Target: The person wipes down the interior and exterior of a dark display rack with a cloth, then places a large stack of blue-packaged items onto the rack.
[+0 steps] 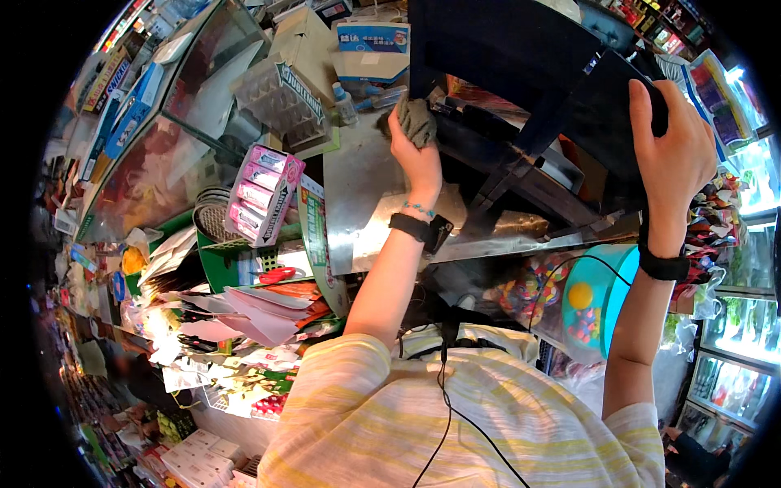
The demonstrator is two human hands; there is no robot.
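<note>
A crumpled grey-brown cloth [420,123] is bunched in my left hand [417,163], low over the shiny metal counter top [360,183]. Beside it, a large black frame or stand [506,43] is tilted up, its open underside facing me. My right hand [676,140] grips a dark edge at the frame's far right, thumb and fingers apart around it. Past the cloth, a small bottle with a blue cap [345,105] and a clear bottle [389,96] are near a blue-and-white box [372,52].
Left of the counter are a Doublemint gum box [262,195], a clear display rack [284,100], a glass case [183,140] and red-handled scissors [277,275]. A turquoise tub [610,293] is below my right arm. Lit glass-door coolers [741,329] line the right.
</note>
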